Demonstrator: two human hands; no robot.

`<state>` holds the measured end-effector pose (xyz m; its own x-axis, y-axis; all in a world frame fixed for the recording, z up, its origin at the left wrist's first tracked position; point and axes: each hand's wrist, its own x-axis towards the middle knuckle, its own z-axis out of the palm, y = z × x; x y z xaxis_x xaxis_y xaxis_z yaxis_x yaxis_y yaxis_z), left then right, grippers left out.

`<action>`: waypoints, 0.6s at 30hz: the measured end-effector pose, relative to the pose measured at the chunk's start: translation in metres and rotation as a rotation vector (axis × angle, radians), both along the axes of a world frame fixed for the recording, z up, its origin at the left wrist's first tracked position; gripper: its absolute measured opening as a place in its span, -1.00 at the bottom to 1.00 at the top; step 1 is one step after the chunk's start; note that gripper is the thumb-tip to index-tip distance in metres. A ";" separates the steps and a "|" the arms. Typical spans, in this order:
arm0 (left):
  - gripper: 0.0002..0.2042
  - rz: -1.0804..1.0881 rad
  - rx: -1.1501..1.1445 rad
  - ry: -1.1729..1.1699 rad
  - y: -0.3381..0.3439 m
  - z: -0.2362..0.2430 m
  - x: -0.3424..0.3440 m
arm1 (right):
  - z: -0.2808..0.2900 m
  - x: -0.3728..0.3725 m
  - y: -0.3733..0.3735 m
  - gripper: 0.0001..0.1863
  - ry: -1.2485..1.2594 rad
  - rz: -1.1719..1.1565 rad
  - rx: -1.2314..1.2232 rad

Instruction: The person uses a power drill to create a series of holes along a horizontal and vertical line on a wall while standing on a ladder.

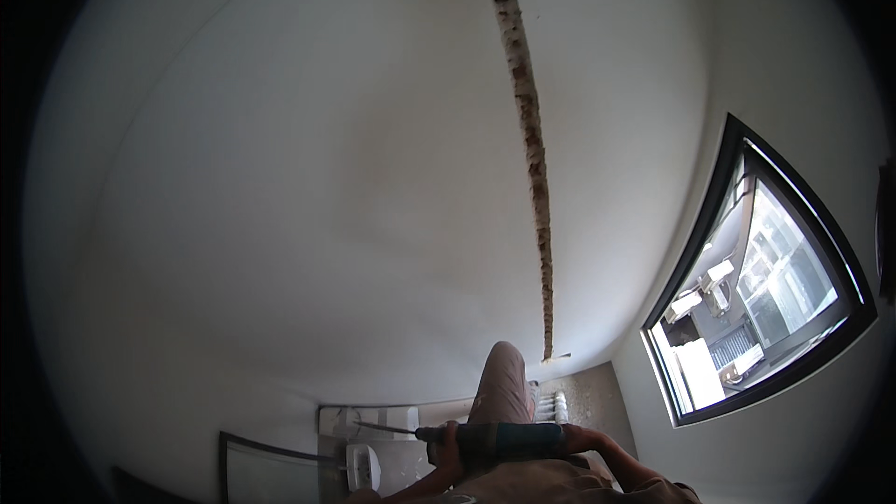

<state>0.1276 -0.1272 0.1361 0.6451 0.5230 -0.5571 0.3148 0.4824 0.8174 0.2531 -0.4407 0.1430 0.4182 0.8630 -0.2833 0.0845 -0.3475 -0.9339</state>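
A dark teal power hammer (513, 439) lies crosswise in front of my body, with a long thin metal bit (385, 427) pointing left. My left hand (450, 453) is wrapped round its front part, behind the bit. At the right end my right hand (577, 439) closes on the rear of the tool; its fingers are partly hidden. Beyond, a rough brown groove (532, 140) is cut into the white wall (327, 177), running from the top edge down toward the floor. The bit is apart from the groove.
My bent knee (504, 383) rises behind the tool. A dark-framed window (747, 280) is on the right wall. Several white rolled or bagged items (553, 408) stand by the groove's lower end. White fixtures (362, 467) and a dark-edged panel (275, 471) are at lower left.
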 end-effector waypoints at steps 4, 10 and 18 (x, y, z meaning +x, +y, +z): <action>-0.65 0.100 -0.062 -0.019 0.004 -0.014 -0.009 | 0.013 0.005 0.003 -0.33 -0.009 0.001 -0.074; -0.44 -0.002 0.324 0.249 0.002 -0.007 -0.013 | -0.045 0.000 -0.003 -0.31 -0.043 0.082 -0.158; -0.31 0.048 0.218 0.243 -0.005 0.025 -0.005 | -0.007 -0.006 -0.003 -0.34 0.072 0.033 -0.115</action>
<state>0.1222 -0.1317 0.1615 0.4788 0.6734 -0.5633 0.4949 0.3229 0.8067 0.2473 -0.4438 0.1357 0.3655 0.8359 -0.4096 0.0314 -0.4508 -0.8921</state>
